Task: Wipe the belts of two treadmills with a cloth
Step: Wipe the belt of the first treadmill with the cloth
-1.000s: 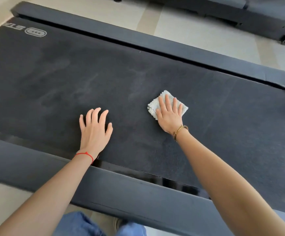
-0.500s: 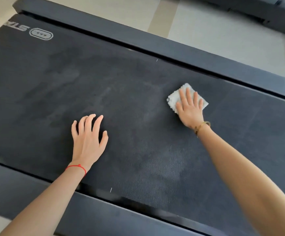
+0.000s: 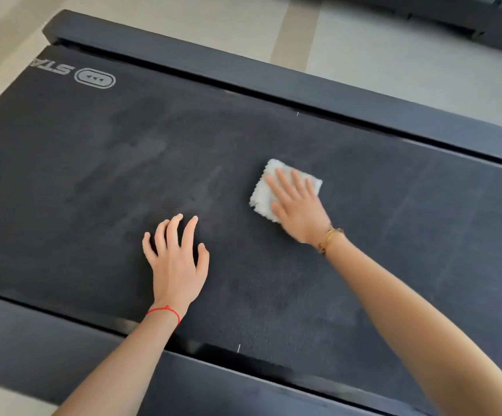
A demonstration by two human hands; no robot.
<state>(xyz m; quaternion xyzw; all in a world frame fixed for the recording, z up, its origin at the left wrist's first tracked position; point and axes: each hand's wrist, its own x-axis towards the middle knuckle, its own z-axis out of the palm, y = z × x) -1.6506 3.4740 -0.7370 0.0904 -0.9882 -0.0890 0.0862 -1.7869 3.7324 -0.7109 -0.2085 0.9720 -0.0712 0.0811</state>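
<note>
Belt (image 3: pixel 363 295) one mid-wipe: my right hand (image 3: pixel 299 210) presses the cloth (image 3: pixel 263 195) flat mid-belt, fingers straight. Left hand (image 3: pixel 176 259) splayed, holds nothing. Dusty streaks left of cloth; second treadmill (image 3: pixel 453 16) likely untouched.

Pale tiled floor (image 3: pixel 378 55) with a beige stripe (image 3: pixel 297 31), brightly lit; dark equipment (image 3: pixel 468 16) at the top right.

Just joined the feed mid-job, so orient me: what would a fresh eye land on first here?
The white cloth stands out against the dark treadmill belt, pressed flat under the right hand near the belt's middle. The left hand rests on the belt beside it, fingers spread, a red string at its wrist. Pale smears mark the belt toward the logo at far left.
</note>
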